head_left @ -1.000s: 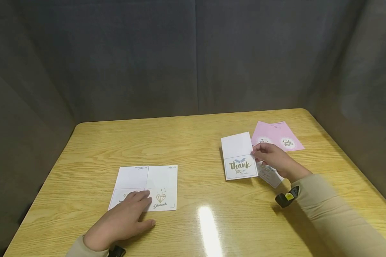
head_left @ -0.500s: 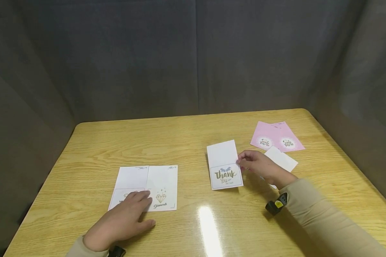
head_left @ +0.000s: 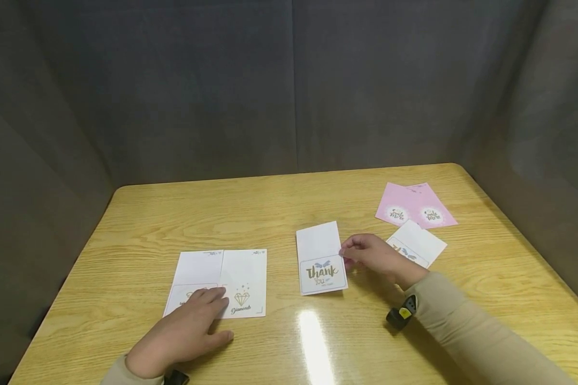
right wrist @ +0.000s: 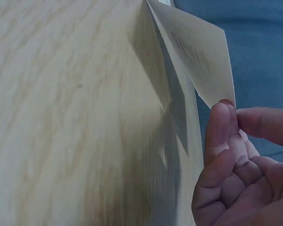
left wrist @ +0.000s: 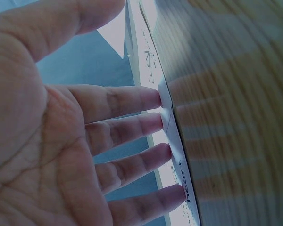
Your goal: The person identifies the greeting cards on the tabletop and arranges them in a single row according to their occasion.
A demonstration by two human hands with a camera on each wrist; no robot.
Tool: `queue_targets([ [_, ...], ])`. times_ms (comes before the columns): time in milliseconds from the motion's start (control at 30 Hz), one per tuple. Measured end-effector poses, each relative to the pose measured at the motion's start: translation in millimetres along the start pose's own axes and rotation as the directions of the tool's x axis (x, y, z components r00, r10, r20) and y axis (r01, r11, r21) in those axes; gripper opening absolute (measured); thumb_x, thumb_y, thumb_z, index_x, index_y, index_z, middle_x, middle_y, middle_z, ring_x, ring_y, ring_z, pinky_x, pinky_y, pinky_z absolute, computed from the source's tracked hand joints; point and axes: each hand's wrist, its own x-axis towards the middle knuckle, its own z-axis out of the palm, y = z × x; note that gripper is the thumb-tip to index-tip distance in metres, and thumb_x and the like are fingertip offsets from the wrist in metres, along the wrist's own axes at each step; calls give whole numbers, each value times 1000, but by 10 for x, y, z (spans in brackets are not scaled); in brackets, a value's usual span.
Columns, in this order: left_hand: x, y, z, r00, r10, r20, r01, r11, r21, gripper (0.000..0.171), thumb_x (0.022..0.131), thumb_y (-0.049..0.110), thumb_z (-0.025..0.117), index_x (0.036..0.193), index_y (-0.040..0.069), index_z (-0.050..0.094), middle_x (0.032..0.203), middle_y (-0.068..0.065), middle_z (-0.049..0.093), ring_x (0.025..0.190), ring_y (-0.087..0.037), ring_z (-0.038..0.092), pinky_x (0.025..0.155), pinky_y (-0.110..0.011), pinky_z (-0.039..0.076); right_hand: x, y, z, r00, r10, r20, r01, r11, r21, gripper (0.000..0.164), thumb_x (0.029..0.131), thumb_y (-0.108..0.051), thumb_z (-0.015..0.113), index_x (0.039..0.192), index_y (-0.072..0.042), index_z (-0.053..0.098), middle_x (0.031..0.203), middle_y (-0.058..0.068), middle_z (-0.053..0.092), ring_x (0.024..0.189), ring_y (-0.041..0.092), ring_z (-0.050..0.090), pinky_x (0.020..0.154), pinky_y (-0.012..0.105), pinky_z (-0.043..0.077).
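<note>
Thumb and fingers of the right hand (head_left: 378, 260) pinch the Thank You card (head_left: 320, 259) by its edge — seemingly to leave the print uncovered — above the table (head_left: 289, 208). The left hand (head_left: 185, 329), fingers apart, rests where the white card (head_left: 198, 267) meets the Diamonds card (head_left: 244, 275), perhaps steadying both.

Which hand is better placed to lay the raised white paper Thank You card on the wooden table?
Probably the right hand, which pinches the white Thank You card; the left hand rests on other white paper cards.
</note>
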Motion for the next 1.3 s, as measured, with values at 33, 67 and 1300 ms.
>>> queue_targets([
  [33, 1, -2, 0, 1000, 2, -1, -2, 1000, 3, 63, 89, 37, 79, 133, -6, 63, 148, -22, 51, 137, -42, 45, 109, -58, 41, 6, -3, 12, 1000, 6, -2, -6, 1000, 1, 17, 102, -12, 61, 104, 4, 67, 91, 5, 74, 86, 19, 70, 75, 33, 52],
  [67, 1, -3, 1, 1000, 4, -2, -4, 1000, 5, 63, 89, 37, 79, 133, -6, 63, 148, -22, 51, 137, -41, 45, 109, -58, 41, 12, -2, 24, 1000, 9, -3, -9, 1000, 1, 16, 102, -12, 61, 104, 4, 67, 91, 5, 74, 86, 19, 69, 75, 33, 53],
  [1300, 14, -18, 27, 1000, 4, -12, -4, 1000, -9, 65, 88, 39, 80, 133, -6, 63, 149, -22, 50, 138, -42, 44, 109, -59, 40, 131, -115, 328, 996, 40, 81, -39, 999, -14, 13, 100, -10, 63, 93, 0, 68, 83, 3, 71, 74, 13, 66, 64, 27, 45],
])
